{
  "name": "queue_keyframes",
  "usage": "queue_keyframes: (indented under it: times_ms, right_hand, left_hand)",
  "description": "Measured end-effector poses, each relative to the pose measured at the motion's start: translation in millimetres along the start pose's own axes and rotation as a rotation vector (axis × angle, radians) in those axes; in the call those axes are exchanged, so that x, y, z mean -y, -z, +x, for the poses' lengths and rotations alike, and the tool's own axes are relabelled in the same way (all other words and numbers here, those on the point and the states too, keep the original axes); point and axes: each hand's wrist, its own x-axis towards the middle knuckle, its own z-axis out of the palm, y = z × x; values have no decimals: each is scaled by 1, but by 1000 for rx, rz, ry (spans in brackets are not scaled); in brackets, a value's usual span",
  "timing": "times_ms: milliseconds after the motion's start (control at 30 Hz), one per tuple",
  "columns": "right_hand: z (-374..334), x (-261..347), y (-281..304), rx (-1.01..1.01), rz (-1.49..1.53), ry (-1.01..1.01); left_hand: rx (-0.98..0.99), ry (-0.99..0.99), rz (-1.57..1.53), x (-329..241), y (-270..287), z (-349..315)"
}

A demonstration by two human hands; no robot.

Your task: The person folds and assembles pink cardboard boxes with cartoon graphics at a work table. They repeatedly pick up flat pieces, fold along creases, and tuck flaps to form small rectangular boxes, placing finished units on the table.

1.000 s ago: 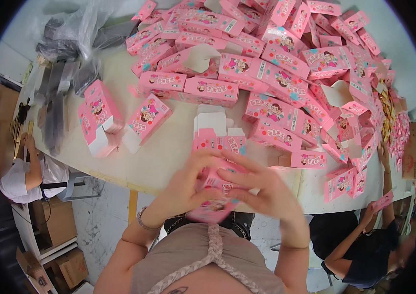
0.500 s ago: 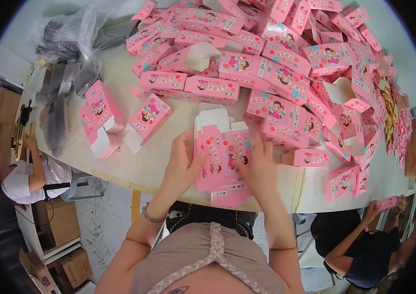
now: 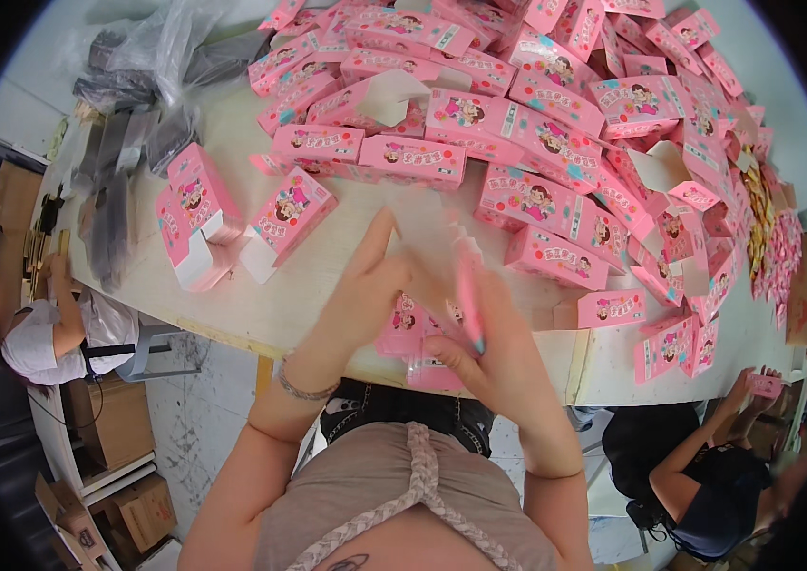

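Observation:
A pink carton (image 3: pixel 468 285) with a pale flap is raised over the table and smeared by motion. My right hand (image 3: pixel 508 347) grips its right side, thumb in front. On its left, my left hand (image 3: pixel 370 295) is closed against the carton, its fingers partly blurred. Below both hands, flat pink cartons (image 3: pixel 401 333) lie at the table's near edge, partly covered by the hands. To the left stand an upright carton with open white flaps (image 3: pixel 202 195) and another open carton (image 3: pixel 294 209).
A large heap of pink cartons (image 3: pixel 555 143) covers the table's far and right side. Small wrapped packets (image 3: pixel 779 257) lie at far right. Dark packs in clear plastic (image 3: pixel 118 143) are at far left. One person (image 3: pixel 51 333) sits left; another (image 3: pixel 708 476) at right holds a pink carton.
The carton has been lifted off the flat cartons and turned edge-on between my hands. My left hand has moved up and inward. The person at right has moved their carton slightly.

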Motion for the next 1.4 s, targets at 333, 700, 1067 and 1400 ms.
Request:
queue_keyframes:
  times_ms: [333, 700, 1067, 1400]
  right_hand:
    - [0, -40, -12, -172, 193, 126]
    - [12, -14, 3, -103, 773, -94]
    - [-3, -9, 21, 191, 460, -4]
    - [20, -99, 75, -607, 876, -324]
  left_hand:
    - [-97, -136, 675, 9, -20, -35]
    - [-56, -417, 942, 19, -10, -41]
    - [41, -321, 1043, 1, -8, -49]
    - [-444, -559, 453, -3, 24, -22]
